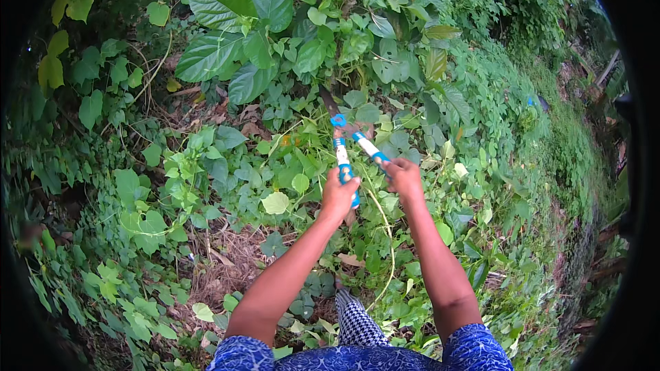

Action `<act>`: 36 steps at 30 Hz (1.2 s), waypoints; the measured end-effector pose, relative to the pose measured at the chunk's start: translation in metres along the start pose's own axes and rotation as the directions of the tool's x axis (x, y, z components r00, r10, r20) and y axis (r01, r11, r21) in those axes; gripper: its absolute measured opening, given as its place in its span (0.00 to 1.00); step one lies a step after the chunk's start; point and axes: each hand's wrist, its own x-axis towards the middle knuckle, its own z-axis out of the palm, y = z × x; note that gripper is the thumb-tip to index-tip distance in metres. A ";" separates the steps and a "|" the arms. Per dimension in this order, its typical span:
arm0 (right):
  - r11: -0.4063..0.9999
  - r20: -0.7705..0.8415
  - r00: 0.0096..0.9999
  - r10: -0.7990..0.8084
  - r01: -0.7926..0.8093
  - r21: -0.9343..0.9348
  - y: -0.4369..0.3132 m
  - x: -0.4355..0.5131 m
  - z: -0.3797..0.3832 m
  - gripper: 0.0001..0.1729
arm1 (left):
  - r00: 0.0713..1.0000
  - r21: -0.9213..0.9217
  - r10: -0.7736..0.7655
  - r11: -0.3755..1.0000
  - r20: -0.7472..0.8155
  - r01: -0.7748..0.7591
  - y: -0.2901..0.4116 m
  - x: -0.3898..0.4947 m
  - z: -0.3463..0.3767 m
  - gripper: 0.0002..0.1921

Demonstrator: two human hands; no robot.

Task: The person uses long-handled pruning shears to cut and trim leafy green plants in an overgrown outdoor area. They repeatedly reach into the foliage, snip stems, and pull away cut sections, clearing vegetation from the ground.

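Note:
A pair of hedge shears (337, 120) with blue and white handles points away from me into low leafy vines. My left hand (339, 193) is wrapped around the left handle (342, 154), thumb along its top. Around the end of the right handle (370, 148) closes my right hand (403, 178). The handles stand a little apart. One dark blade (328, 100) shows beyond the blue pivot; the other is hard to make out against the leaves. A broad-leaved plant (258, 26) rises just past the blade tip.
A long pale vine stem (386, 239) curves over the ground between my arms. Dry grass and dead leaves (227, 263) lie at the left front. Dense creepers (536, 129) cover a bank on the right. My leg in checked trousers (358, 319) is below.

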 end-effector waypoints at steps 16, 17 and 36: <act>1.000 0.225 0.974 -0.021 0.019 0.010 -0.007 -0.140 -0.066 0.17 | 0.871 -0.195 -0.202 0.929 0.449 0.316 -0.010 -0.157 -0.152 0.14; 1.000 0.233 0.972 -0.022 0.020 0.010 -0.009 -0.144 -0.064 0.17 | 0.890 -0.185 -0.182 0.942 0.417 0.279 -0.006 -0.162 -0.150 0.13; 0.999 0.441 0.897 0.035 -0.040 0.001 -0.090 -0.005 0.016 0.07 | 0.973 0.074 -0.141 0.989 0.184 0.129 0.044 -0.021 -0.172 0.10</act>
